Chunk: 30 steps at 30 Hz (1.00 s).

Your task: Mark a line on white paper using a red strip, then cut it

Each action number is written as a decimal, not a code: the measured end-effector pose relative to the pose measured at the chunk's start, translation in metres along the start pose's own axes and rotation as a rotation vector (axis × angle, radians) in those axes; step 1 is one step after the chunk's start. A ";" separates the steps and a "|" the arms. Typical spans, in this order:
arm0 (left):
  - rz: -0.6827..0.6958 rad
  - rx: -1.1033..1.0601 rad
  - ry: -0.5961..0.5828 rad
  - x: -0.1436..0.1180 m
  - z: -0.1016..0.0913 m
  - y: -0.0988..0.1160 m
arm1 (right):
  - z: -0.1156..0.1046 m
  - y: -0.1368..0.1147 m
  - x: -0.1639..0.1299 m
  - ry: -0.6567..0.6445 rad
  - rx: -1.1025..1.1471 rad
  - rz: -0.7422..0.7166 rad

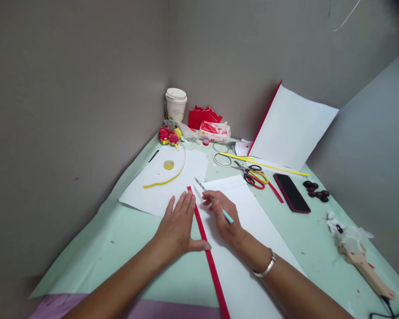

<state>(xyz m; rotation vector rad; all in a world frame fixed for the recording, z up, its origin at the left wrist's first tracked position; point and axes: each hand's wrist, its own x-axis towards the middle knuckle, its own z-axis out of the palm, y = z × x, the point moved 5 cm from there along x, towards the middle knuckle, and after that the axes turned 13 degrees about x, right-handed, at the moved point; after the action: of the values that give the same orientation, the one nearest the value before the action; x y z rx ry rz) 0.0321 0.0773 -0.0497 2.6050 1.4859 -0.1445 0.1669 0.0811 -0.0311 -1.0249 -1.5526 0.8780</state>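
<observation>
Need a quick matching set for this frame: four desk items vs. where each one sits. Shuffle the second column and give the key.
Things:
1. pencil
2. phone
3. tape roll
4. paper cup

Places:
A. in the back corner by the wall
B. in the right hand
C. on the white sheet left of the red strip
D. flat on the green mat, right of the scissors

Pairs: 1-B, 2-D, 3-C, 4-A
</observation>
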 end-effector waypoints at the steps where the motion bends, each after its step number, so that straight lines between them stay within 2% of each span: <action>1: -0.001 0.002 -0.008 0.000 0.000 0.000 | -0.003 -0.001 0.003 0.037 0.009 0.006; 5: -0.003 0.004 -0.001 0.000 0.001 0.000 | -0.011 0.000 0.019 0.157 0.038 0.079; 8: -0.004 0.006 0.015 0.000 0.001 0.000 | -0.009 0.008 0.027 0.208 0.063 0.127; 15: -0.003 0.018 -0.038 0.002 0.003 -0.001 | 0.002 0.025 0.026 0.142 0.060 0.173; 25: 0.023 0.008 0.043 0.001 0.005 -0.001 | 0.002 0.022 0.025 0.146 -0.039 0.132; 30: -0.001 0.017 -0.004 0.001 0.002 0.000 | 0.003 0.020 0.025 0.133 -0.074 0.104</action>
<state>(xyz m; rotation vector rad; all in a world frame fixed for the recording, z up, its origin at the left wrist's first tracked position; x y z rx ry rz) 0.0327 0.0781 -0.0515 2.6158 1.4909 -0.1632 0.1650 0.1117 -0.0412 -1.2024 -1.4387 0.8115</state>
